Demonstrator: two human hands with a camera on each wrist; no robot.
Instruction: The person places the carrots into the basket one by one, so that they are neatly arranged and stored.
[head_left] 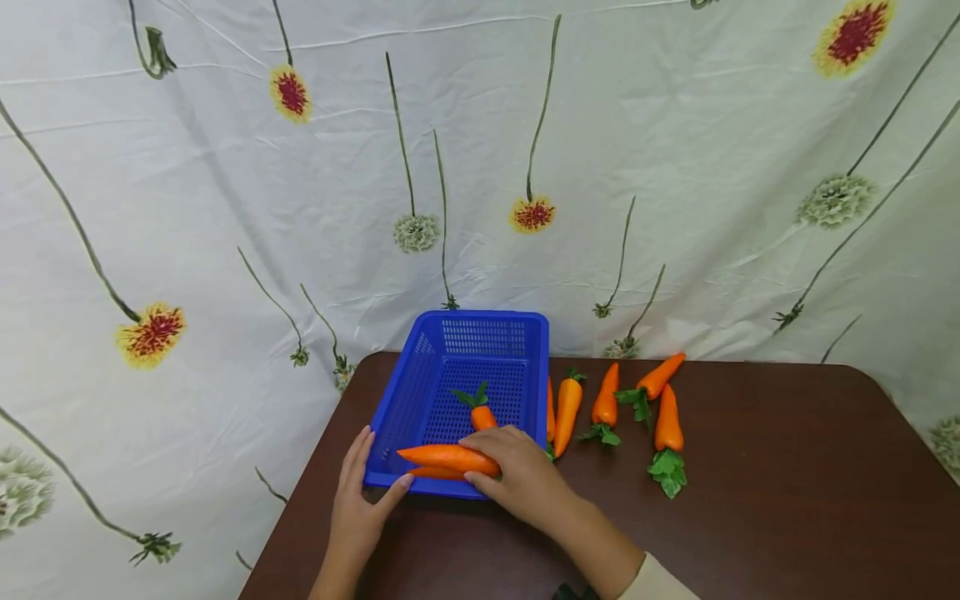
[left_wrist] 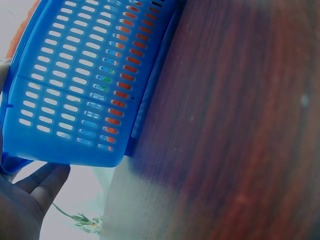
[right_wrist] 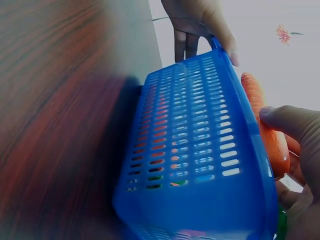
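Observation:
A blue perforated plastic basket [head_left: 542, 375] sits on the table, its near left corner gripped by my left hand [head_left: 360, 508], thumb at the front rim and fingers along the left side. My right hand [head_left: 521, 471] holds an orange carrot [head_left: 442, 455] level over the basket's near rim, tip pointing left; its top end is hidden by the hand. Just below it another carrot [head_left: 437, 472] shows inside. A carrot with green leaves [head_left: 483, 417] lies farther in, partly behind the right hand. Through the basket's slots in the right wrist view, orange shapes show low down.
Right of the basket, several carrots lie on the dark brown table [head_left: 787, 467], among them one against the basket wall [head_left: 551, 412], one beside it [head_left: 567, 414] and one far right [head_left: 668, 421]. A flower-print cloth [head_left: 480, 275] hangs behind the table.

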